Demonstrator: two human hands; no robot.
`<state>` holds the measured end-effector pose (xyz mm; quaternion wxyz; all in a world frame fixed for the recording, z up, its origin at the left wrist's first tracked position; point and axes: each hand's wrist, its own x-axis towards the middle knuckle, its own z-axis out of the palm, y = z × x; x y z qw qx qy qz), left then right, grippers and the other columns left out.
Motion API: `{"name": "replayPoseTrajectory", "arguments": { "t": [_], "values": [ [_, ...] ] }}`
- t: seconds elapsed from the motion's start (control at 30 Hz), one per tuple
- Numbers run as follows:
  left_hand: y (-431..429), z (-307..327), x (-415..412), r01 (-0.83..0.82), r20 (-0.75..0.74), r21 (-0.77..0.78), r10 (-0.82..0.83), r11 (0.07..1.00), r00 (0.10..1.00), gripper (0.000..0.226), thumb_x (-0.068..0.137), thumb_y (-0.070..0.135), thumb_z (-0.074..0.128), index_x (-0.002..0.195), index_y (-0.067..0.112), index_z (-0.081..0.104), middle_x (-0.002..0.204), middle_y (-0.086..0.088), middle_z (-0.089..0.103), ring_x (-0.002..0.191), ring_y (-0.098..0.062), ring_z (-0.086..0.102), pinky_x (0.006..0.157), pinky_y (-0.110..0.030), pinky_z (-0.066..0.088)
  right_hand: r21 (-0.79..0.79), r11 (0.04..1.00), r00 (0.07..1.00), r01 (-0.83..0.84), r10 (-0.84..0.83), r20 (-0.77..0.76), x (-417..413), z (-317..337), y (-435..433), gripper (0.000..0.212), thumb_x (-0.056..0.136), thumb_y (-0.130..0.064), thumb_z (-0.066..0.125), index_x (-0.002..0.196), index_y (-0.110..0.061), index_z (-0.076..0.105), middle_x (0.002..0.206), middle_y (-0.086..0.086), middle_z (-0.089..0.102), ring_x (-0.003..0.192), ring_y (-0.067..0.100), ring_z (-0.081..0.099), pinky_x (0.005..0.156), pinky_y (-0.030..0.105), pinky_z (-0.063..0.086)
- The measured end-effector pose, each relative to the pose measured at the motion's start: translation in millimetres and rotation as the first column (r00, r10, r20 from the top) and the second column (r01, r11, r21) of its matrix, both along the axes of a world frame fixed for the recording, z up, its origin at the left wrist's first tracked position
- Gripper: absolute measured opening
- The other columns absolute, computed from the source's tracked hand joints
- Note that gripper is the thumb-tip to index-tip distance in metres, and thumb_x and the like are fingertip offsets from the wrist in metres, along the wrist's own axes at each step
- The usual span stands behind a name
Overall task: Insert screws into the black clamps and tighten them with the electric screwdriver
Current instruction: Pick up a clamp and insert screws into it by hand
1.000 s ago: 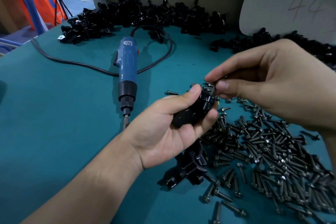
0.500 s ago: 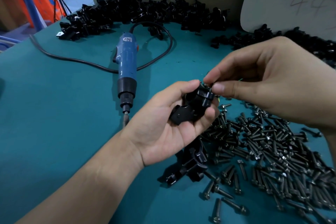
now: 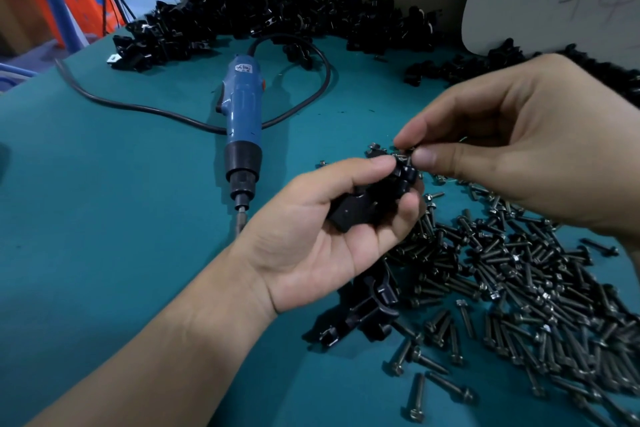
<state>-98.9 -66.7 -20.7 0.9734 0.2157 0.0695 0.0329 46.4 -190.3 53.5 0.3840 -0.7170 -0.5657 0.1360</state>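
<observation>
my left hand [image 3: 322, 246] grips black clamp [image 3: 372, 199] | my right hand [image 3: 519, 149] pinches screw [image 3: 403, 157] at clamp top | electric screwdriver [image 3: 242, 135] lies left of clamp

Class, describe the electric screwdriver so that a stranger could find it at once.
Start at the teal table, left of the left hand. There the electric screwdriver lies flat, tip toward the camera. It is the only blue tool, with a black cable looping behind it.

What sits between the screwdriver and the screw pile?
Head view: the left hand, holding a black clamp, sits between the screwdriver and screw pile.
</observation>
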Motion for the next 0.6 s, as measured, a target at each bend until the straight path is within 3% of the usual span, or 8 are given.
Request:
{"name": "replayPoseTrajectory", "arguments": {
  "t": [0.1,0.33,0.6],
  "values": [
    [-1.0,0.9,-1.0,-0.018,0.015,0.05,0.017,0.999,1.0,0.02,0.092,0.001,0.065,0.11,-0.007,0.068,0.112,-0.019,0.058,0.103,-0.023,0.06,0.082,-0.027,0.059,0.005,1.0,1.0,0.003,-0.003,-0.019,1.1,0.2,-1.3,0.015,0.08,-0.017,0.082,0.089,-0.029,0.08,0.08,-0.015,0.078,0.076,0.0,0.074,0.074,0.012,0.056],
    [-2.4,0.8,-2.4,0.0,0.021,0.092,-0.002,0.996,1.0,0.019,0.093,0.002,0.062,0.108,-0.007,0.07,0.108,-0.019,0.059,0.1,-0.023,0.059,0.082,-0.027,0.059,-0.045,0.997,0.995,-0.055,0.051,-0.086,2.7,2.1,-4.7,0.013,0.077,-0.018,0.081,0.087,-0.026,0.081,0.079,-0.009,0.079,0.076,0.005,0.076,0.073,0.012,0.056],
    [-4.1,-4.7,1.8,0.05,-0.029,0.136,-0.047,0.989,0.998,0.028,0.083,0.009,0.07,0.108,-0.004,0.07,0.101,-0.016,0.062,0.089,-0.021,0.064,0.075,-0.025,0.058,-0.159,0.986,0.997,-0.048,0.037,-0.069,2.2,4.5,-6.8,0.017,0.068,-0.044,0.077,0.084,-0.038,0.079,0.068,-0.01,0.076,0.061,0.001,0.071,0.06,0.009,0.053]
  ]
}}
